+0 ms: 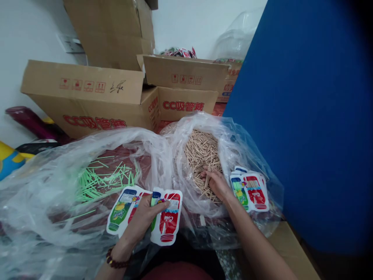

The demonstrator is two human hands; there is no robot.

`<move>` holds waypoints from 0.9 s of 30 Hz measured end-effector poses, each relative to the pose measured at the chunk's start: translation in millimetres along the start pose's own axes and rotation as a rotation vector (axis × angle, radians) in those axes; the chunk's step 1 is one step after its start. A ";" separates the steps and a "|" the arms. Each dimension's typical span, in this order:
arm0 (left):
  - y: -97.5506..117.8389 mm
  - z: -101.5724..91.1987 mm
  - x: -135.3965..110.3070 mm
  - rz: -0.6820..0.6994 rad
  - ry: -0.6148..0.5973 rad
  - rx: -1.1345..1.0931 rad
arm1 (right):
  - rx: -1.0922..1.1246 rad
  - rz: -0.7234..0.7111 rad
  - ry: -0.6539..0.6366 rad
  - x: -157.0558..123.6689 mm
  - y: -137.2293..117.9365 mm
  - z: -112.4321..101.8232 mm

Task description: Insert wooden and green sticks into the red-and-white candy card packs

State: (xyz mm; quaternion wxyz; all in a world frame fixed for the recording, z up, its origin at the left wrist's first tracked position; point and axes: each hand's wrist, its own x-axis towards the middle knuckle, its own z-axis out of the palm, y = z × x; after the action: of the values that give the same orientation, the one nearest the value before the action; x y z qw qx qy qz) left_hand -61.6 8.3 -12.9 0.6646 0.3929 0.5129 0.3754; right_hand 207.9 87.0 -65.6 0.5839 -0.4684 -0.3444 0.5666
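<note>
My left hand (142,219) is closed on a fan of bottle-shaped pouches (167,221), green and red ones, with a few green sticks pinched among them. My right hand (217,182) reaches into a clear plastic bag (233,132) full of tan sticks (201,155); its fingers curl around a few of them. Beside that wrist a stack of empty pouches (250,190) lies on the bag's edge. A second clear bag (58,182) on the left holds loose green sticks (101,179).
Open cardboard boxes (87,97) with red lettering stand behind the bags, one (186,74) holding more pouches. A blue panel (305,116) closes off the right side. A cardboard edge (288,241) lies under my right forearm.
</note>
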 end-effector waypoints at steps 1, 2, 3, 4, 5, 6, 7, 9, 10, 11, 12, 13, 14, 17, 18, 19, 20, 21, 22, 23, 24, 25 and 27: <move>-0.3 -0.2 0.2 -0.001 -0.002 -0.001 | -0.006 -0.004 0.007 -0.3 1.6 0.4; -0.6 -0.4 0.4 -0.002 0.001 -0.002 | -0.016 -0.009 0.012 -0.1 3.7 0.8; -0.9 -0.6 0.7 0.000 0.007 -0.004 | -0.030 -0.016 0.017 0.4 6.0 1.0; -1.2 -0.7 1.0 0.004 0.015 -0.007 | -0.049 -0.025 0.021 1.1 8.6 1.1; -1.5 -0.7 1.1 0.010 0.022 -0.009 | -0.071 -0.034 0.023 1.5 11.1 1.1; -1.7 -0.7 1.2 0.012 0.024 -0.008 | -0.095 -0.044 0.023 1.6 13.4 0.8; -1.8 -0.6 1.2 0.010 0.023 -0.004 | -0.121 -0.054 0.019 1.3 15.3 0.2; -2.0 -0.7 0.8 -0.001 0.010 0.002 | -0.162 -0.080 0.013 -0.4 17.1 -1.9; -2.2 -1.0 0.6 -0.005 0.006 0.007 | -0.176 -0.098 0.014 -1.5 16.6 -3.5; -2.5 -1.5 0.5 -0.003 0.007 0.010 | -0.188 -0.119 0.019 -2.5 15.2 -5.4; -2.9 -2.2 0.5 0.004 0.010 0.012 | -0.203 -0.141 0.025 -3.2 13.0 -7.6; -3.5 -3.0 0.6 0.015 0.017 0.013 | -0.223 -0.160 0.031 -3.6 10.0 -9.9; -4.1 -3.7 0.8 0.026 0.021 0.015 | -0.250 -0.173 0.034 -3.8 6.6 -12.2; -6.0 -4.9 2.0 0.032 0.015 0.000 | -0.398 -0.194 -0.004 -4.6 -4.0 -17.7; -6.5 -4.9 2.3 0.030 0.014 -0.006 | -0.531 -0.220 -0.052 -5.6 -7.0 -18.8; -6.7 -4.8 2.5 0.028 0.014 -0.009 | -0.710 -0.253 -0.112 -7.2 -9.6 -19.5; -6.8 -4.6 2.5 0.027 0.015 -0.007 | -0.931 -0.288 -0.182 -9.3 -11.8 -19.7; -6.7 -4.6 2.4 0.031 0.018 -0.004 | -1.159 -0.314 -0.248 -11.9 -13.8 -19.7; -6.6 -4.7 2.3 0.037 0.019 -0.001 | -1.347 -0.327 -0.298 -14.7 -15.4 -19.4; -6.5 -5.1 2.2 0.041 0.016 0.001 | -1.479 -0.325 -0.328 -17.6 -16.9 -18.8; -6.4 -5.6 2.0 0.043 0.010 0.001 | -1.575 -0.316 -0.349 -20.2 -18.2 -18.1; -6.3 -6.1 1.9 0.044 0.006 0.001 | -1.647 -0.310 -0.368 -22.3 -19.4 -17.4; -6.0 -6.9 1.6 0.041 0.001 0.005 | -1.756 -0.305 -0.409 -24.7 -21.1 -16.1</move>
State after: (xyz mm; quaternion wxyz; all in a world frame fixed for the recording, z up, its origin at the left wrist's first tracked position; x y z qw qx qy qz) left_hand -67.5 8.2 -20.1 0.6555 0.4047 0.5059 0.3880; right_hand 227.1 61.8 -47.8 0.0138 -0.5841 -0.8066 0.0896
